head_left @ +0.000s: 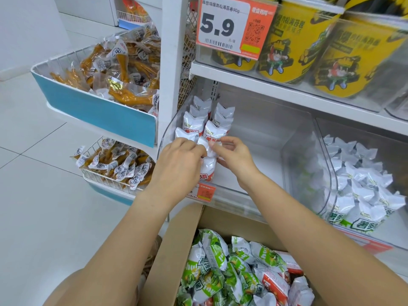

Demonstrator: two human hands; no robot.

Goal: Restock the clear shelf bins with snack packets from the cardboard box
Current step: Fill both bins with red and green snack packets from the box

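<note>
Both our hands close on white snack packets with red print at the front left of a clear shelf bin (254, 195). Our left hand (181, 160) curls its fingers over the top of one packet (208, 171), which stands upright with its long axis vertical and its red-printed lower end toward the bin's front lip. Our right hand (234, 157) pinches the packet just behind it (213, 140) between thumb and forefinger, that one also upright, crimped end up.

Behind these, more of the same packets (207, 120) stand in two rows running back along the bin's left wall, all on end with their printed faces toward us. Most of this bin's floor to the right shows bare plastic.

To the right, a neighbouring clear bin (326, 173) holds a loose heap of white packets with green print (357, 184), lying every which way.

Below our forearms, an open cardboard box (176, 244) holds a jumble of green-and-white packets (220, 261) mixed with some red-and-white ones (273, 281).

On the shelf above stand yellow tubs (293, 40) behind a price tag (231, 27) reading 5.9. At left, wire baskets with blue fronts (95, 107) hold clear-wrapped orange-brown snacks.
</note>
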